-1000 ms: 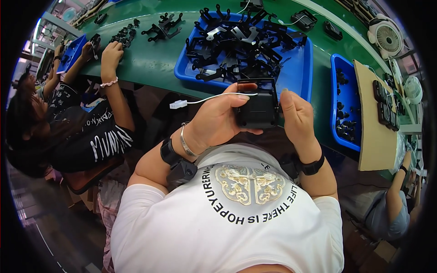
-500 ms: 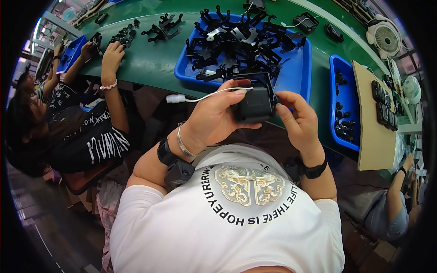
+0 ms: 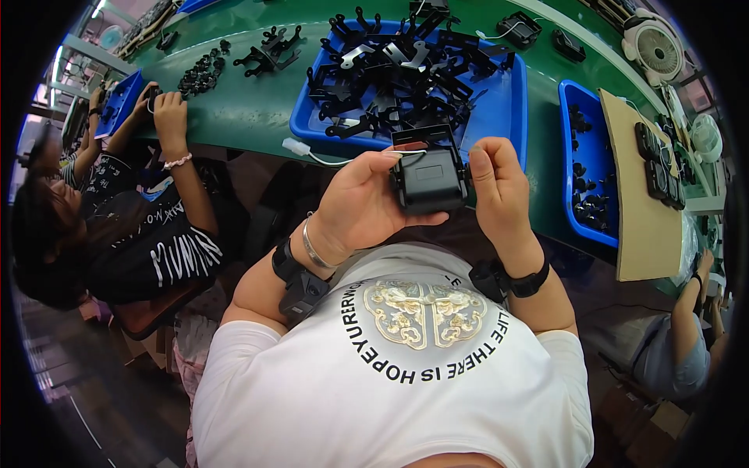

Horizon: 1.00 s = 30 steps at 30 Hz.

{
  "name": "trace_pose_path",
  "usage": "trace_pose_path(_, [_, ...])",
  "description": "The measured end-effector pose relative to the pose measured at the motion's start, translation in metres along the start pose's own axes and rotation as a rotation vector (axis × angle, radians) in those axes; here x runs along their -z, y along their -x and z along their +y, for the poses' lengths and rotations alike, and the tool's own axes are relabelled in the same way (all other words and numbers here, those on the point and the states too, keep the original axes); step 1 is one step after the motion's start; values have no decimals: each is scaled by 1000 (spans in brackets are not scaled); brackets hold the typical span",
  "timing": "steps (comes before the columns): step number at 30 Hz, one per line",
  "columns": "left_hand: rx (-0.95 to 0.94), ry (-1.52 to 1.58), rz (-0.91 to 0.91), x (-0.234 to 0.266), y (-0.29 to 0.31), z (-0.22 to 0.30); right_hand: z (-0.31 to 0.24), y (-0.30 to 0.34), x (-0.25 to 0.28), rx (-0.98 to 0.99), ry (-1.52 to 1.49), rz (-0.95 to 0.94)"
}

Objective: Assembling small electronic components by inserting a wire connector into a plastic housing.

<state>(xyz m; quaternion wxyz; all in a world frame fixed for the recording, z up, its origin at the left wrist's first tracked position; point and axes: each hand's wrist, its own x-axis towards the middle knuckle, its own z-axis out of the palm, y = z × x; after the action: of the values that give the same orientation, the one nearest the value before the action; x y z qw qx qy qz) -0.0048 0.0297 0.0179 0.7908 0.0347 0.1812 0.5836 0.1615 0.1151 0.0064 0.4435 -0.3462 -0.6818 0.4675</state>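
Observation:
My left hand (image 3: 355,191) grips a black plastic housing (image 3: 429,183) from its left side, thumb on the upper edge and fingers underneath. A black U-shaped bracket (image 3: 425,135) stands at the housing's far end, one arm running down its right side. From the housing a white cable (image 3: 331,162) runs left over my thumb, ending in a white connector (image 3: 296,147). At the right side of housing and bracket, my right hand (image 3: 502,183) is closed, thumb against curled fingers. Whatever sits between those fingertips is hidden.
Beyond my hands, a blue tray (image 3: 509,129) holds many black brackets. Another blue bin (image 3: 579,222) with small black parts stands right, beside a cardboard sheet (image 3: 628,238). Loose brackets (image 3: 269,53) and small parts (image 3: 204,74) lie on the green table (image 3: 250,101). A co-worker (image 3: 148,226) sits left.
The housing has turned a little and shows more of its face and the bracket. My right hand has turned, its fingers more curled at the bracket's side. The white connector has swung up.

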Motion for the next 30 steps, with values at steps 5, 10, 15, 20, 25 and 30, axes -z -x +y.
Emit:
trace_pose_path(5, [29, 39, -6, 0, 0, -3, 1, 4, 9, 81, 50, -87])
trace_pose_path(10, [8, -13, -21, -1, 5, -2, -4, 5, 22, 72, -6, -242])
trace_pose_path(15, [-100, -353, 11, -8, 6, -5, 5, 8, 30, 3, 73, -327])
trace_pose_path(20, [-205, -446, 97, -15, 6, -8, -4, 10, 24, 70, -63, -124])
trace_pose_path(25, [-343, -515, 27, -8, 2, -19, 6, 9, 21, 375, 184, -141])
trace_pose_path(30, [-441, -704, 19, -1, 1, -19, 6, 8, 23, 285, 190, -261])
